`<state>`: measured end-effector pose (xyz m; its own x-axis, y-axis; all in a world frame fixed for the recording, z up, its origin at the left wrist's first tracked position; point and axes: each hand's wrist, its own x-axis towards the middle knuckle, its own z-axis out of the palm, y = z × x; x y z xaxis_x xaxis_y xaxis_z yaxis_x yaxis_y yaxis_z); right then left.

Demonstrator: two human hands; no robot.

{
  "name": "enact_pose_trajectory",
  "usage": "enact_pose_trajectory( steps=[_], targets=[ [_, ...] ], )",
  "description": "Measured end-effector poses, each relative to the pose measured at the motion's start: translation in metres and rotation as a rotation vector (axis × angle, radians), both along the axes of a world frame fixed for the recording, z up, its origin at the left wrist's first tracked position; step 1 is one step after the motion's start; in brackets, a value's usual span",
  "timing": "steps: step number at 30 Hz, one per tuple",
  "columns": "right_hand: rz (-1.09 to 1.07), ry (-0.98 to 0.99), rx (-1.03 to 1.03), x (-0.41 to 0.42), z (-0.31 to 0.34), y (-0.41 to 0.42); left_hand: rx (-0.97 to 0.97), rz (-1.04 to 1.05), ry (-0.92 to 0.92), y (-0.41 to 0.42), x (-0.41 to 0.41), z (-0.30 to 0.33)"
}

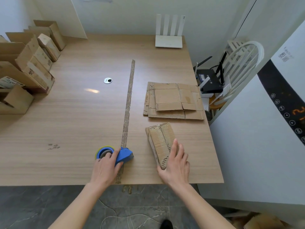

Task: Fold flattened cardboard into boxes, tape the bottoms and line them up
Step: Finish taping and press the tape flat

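two hands work at the near edge of a wooden worktop (74, 113). the left hand (105, 169) rests on a blue tape dispenser (123, 156), its fingers (113, 157) curled over the body and the roll of tape, so it grips the dispenser. the dispenser sits on the near end of a long brownish strip (129, 100) that runs from the near edge toward the far side of the worktop.

the right hand (176, 166) lies on a folded cardboard piece (160, 139) at the near right, fingers straight and laid flat over its near end while the thumb touches its near left corner; the hand presses rather than clasps. the piece lies tilted, its far end leaning slightly left, and its corrugated edges show.

just beyond it, apart from it, lies a stack of flattened cardboard (173, 100), several sheets on top of each other near the right edge of the worktop.

along the far left stands a row of made-up cardboard boxes (39, 60), flaps open upward, set close beside each other.

a round cable grommet (108, 80) sits in the middle of the worktop. a white router (169, 40) with four upright antennas stands at the far right corner. off the right edge, a white chair (239, 63) holds a black router (209, 81).
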<state>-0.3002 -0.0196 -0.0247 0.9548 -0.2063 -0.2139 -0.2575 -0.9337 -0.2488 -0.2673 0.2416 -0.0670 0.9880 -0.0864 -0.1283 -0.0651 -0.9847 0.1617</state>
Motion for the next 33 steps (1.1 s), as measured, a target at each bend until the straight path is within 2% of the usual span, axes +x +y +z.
enact_pose_trajectory(
  steps=[3, 6, 9, 11, 14, 16, 19, 21, 25, 30, 33],
  targets=[
    [0.019, 0.035, -0.01, 0.003, 0.002, 0.001, 0.024, 0.039, -0.011, -0.01, -0.001, -0.006],
    [0.009, 0.049, 0.004, 0.004, 0.003, 0.0, -0.001, 0.075, -0.123, -0.033, 0.001, 0.005],
    [0.001, -0.011, 0.049, -0.001, 0.0, 0.0, -0.135, 0.03, -0.202, -0.064, 0.004, 0.021],
    [-0.007, -0.03, 0.07, -0.003, -0.002, 0.001, -0.284, 0.016, -0.155, -0.084, 0.007, 0.029],
    [0.019, 0.044, 0.131, 0.003, -0.001, -0.004, -0.417, 0.018, -0.116, -0.104, 0.015, 0.035],
    [0.052, 0.116, 0.251, 0.006, 0.003, -0.014, -0.446, -0.012, -0.136, -0.108, 0.023, 0.04],
    [0.052, 0.057, 0.493, 0.009, 0.012, -0.04, -0.456, -0.085, -0.088, -0.113, 0.039, 0.046],
    [0.053, -0.018, 0.563, 0.014, 0.011, -0.061, -0.44, -0.139, -0.027, -0.118, 0.052, 0.048],
    [0.127, 0.124, 0.747, 0.016, 0.0, -0.084, -0.353, -0.256, 0.034, -0.13, 0.076, 0.045],
    [0.089, 0.143, 0.826, 0.006, -0.009, -0.082, -0.399, -0.317, 0.13, -0.13, 0.089, 0.038],
    [0.115, 0.175, 0.815, 0.004, -0.008, -0.08, -0.288, -0.353, 0.222, -0.131, 0.098, 0.043]
  ],
)
